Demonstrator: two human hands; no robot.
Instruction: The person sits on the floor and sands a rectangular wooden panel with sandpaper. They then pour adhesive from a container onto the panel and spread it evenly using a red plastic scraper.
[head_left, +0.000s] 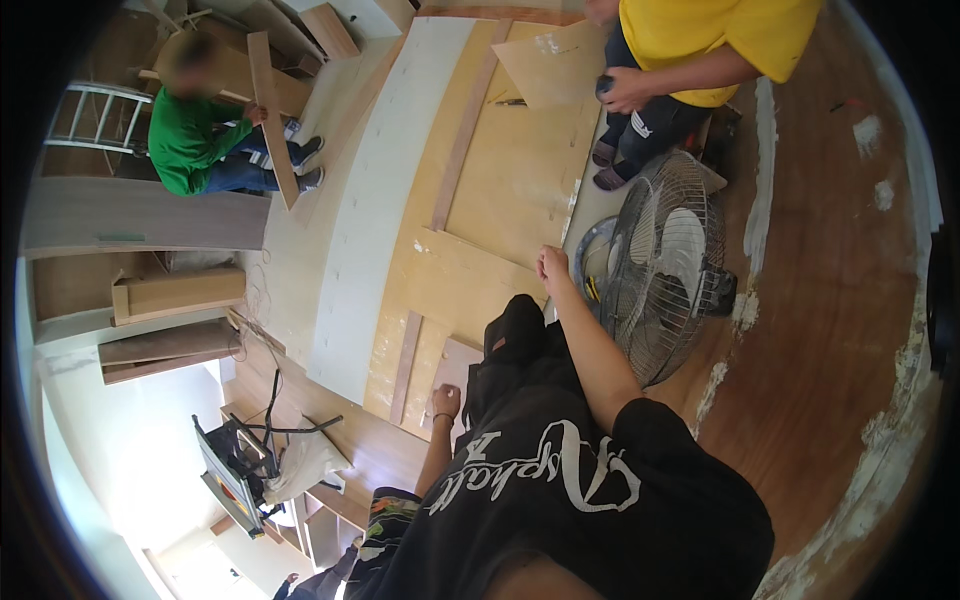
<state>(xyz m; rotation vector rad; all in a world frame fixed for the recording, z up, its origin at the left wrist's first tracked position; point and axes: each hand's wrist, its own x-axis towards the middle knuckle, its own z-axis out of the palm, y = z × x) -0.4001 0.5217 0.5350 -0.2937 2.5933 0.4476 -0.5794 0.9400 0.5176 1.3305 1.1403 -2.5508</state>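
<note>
My right hand (553, 266), its fingers curled into a loose fist with nothing visible in it, is over the edge of a large plywood sheet (517, 180), beside a floor fan (660, 262). Lower down, my left hand (446, 401) has bent fingers and a band at the wrist. It is above or against a small flat board (455, 356) on the sheet; contact is unclear, and the palm is hidden. A short wood strip (406, 367) lies left of it. Farther off are a long wood strip (472, 124), a slim pointed tool (511, 102) and a loose thin panel (559, 64).
A person in yellow (712, 45) stands past the fan, holding a dark object (604, 85). At far left, a person in green (187, 142) holds a plank (271, 120) near a ladder (101, 116). A table saw (232, 469) stands at lower left; thin cords (259, 296) trail across the floor.
</note>
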